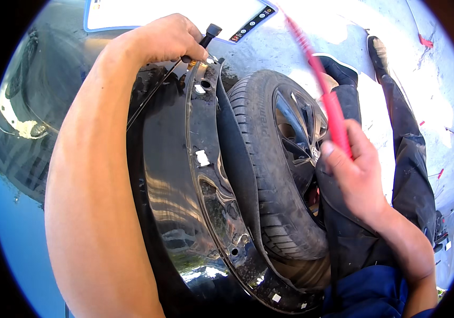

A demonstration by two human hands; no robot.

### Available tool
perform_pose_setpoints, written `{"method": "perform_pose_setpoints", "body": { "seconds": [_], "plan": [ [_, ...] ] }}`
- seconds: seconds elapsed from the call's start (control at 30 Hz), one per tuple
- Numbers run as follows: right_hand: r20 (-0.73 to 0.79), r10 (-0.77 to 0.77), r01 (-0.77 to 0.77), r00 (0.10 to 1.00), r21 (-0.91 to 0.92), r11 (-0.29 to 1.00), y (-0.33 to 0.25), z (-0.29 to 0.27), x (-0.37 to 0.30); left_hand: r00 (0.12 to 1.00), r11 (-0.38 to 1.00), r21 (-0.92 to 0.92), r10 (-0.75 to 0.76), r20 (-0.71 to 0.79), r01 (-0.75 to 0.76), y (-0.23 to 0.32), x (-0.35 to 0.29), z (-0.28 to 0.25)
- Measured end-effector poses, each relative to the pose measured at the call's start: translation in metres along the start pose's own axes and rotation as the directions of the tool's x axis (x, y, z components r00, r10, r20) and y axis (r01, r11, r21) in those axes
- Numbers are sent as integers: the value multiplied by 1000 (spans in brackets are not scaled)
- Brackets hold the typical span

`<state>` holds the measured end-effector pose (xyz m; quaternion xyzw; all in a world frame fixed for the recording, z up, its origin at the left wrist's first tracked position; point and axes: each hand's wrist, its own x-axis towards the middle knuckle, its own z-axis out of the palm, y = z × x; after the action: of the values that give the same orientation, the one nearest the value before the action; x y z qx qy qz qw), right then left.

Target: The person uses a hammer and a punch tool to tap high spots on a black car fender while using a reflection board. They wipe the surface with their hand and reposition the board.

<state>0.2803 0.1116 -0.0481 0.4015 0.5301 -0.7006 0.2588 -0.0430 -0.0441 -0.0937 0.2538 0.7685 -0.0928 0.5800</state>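
Note:
My left hand (pixel 171 41) reaches over the black car body panel (pixel 166 159) to the upper end of the wheel arch. Its fingers are closed around a short black tool with a thick round end (pixel 212 32); the rest of that tool is partly hidden, so its kind is unclear. A long red tool (pixel 337 116), smeared by motion toward its tip, points up and away from my right hand (pixel 362 172), which grips its lower end. White clips (pixel 202 158) sit along the exposed arch edge. Beside the arch stands a tyre (pixel 256 124) on a black spoked rim (pixel 296 127).
A white panel with a blue border (pixel 168 13) lies beyond my left hand. My legs in dark trousers (pixel 410 159) stretch along the right side of the wheel. Small red items (pixel 425 41) and other tools are scattered on the pale floor (pixel 444 95).

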Motion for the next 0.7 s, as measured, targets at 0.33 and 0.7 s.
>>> {"method": "perform_pose_setpoints", "body": {
  "seconds": [0.33, 0.7],
  "plan": [
    [25, 13, -11, 1000, -70, 997, 6, 0, 2, 1000, 1000, -2, 26, -14, -26, -7, 8, 7],
    [-16, 19, -18, 1000, 54, 998, -7, -1, 10, 1000, 1000, 10, -14, -10, 14, -3, 1, 1]
  ]
}}
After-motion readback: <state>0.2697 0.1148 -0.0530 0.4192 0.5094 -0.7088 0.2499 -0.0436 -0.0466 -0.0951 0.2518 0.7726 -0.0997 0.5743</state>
